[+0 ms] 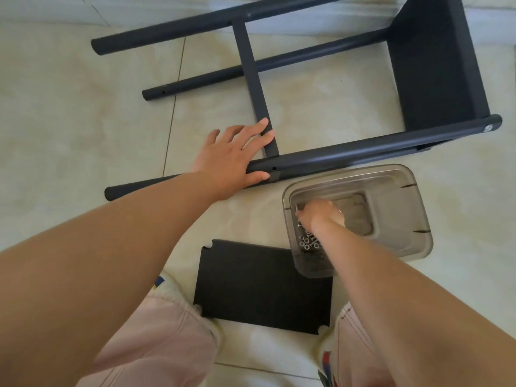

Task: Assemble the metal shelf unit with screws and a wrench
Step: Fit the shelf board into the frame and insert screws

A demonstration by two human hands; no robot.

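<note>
The dark metal shelf frame (363,148) lies on its side on the tiled floor, its round legs pointing left and one shelf panel (435,65) fixed at the right end. My left hand (231,157) rests flat with straight fingers on the nearest leg and on the flat crossbar (252,79). My right hand (318,215) reaches down into a clear plastic bin (402,216), fingers curled around a small metal piece, seemingly a wrench or screw. Loose nuts and screws (308,243) lie in the bin's near corner.
A loose black shelf panel (262,286) lies flat on the floor between my knees, just left of the bin. Pale trouser legs and shoes frame the bottom of the view. A wall baseboard runs along the top.
</note>
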